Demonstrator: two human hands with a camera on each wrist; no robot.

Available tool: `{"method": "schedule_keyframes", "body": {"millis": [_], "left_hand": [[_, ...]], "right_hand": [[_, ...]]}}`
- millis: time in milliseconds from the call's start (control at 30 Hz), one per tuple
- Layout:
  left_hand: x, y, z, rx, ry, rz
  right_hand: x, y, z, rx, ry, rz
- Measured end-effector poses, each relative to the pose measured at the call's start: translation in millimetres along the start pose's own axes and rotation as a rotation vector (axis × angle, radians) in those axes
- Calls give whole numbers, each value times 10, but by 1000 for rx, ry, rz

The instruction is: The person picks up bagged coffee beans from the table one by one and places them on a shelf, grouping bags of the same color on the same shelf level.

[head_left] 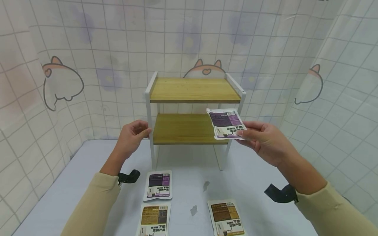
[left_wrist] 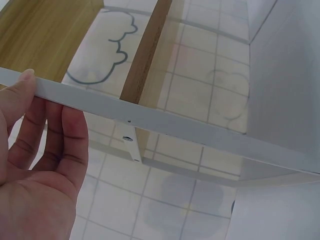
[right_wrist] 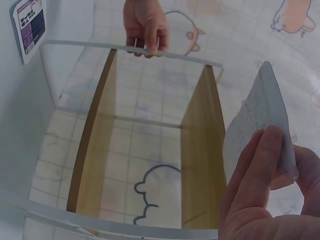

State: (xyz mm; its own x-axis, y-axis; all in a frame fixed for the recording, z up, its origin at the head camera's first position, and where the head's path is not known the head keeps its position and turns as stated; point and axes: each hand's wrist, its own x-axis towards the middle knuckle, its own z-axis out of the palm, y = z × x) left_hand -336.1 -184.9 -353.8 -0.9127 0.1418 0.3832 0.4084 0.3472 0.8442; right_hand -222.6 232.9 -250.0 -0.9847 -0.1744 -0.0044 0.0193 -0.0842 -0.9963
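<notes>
A two-tier shelf rack (head_left: 195,90) with wooden boards and a white frame stands on the table. My left hand (head_left: 131,136) pinches its front left upright between thumb and fingers; the left wrist view shows the thumb (left_wrist: 20,95) on the white bar. In my right hand (head_left: 265,141) I hold a flat purple-and-white pouch (head_left: 226,124) by its lower right corner, tilted, in front of the rack's right side, level with the gap between the boards. The right wrist view shows the pouch's pale back (right_wrist: 260,115), gripped between fingers and thumb.
Another purple pouch (head_left: 158,185) lies on the table below the rack's left side. In front of it lies a brown pouch (head_left: 154,219), and a second brown pouch (head_left: 226,218) lies to the right. Behind the rack hangs a checked curtain (head_left: 124,42) with cartoon animals.
</notes>
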Motion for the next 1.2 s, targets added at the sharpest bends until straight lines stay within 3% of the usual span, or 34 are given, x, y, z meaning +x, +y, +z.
{"method": "schedule_keyframes", "body": {"millis": [367,733,1200], "left_hand": [[-10,-7,10,-9,-7,-8],[-1,-9,11,12,6,-10],[-2,-6,13,2,6,-3]], "right_hand": [[10,-60,-8,25,-21,-27],[80,-143,9,0,13,-15],[201,-280,-6,69,31,0]]}}
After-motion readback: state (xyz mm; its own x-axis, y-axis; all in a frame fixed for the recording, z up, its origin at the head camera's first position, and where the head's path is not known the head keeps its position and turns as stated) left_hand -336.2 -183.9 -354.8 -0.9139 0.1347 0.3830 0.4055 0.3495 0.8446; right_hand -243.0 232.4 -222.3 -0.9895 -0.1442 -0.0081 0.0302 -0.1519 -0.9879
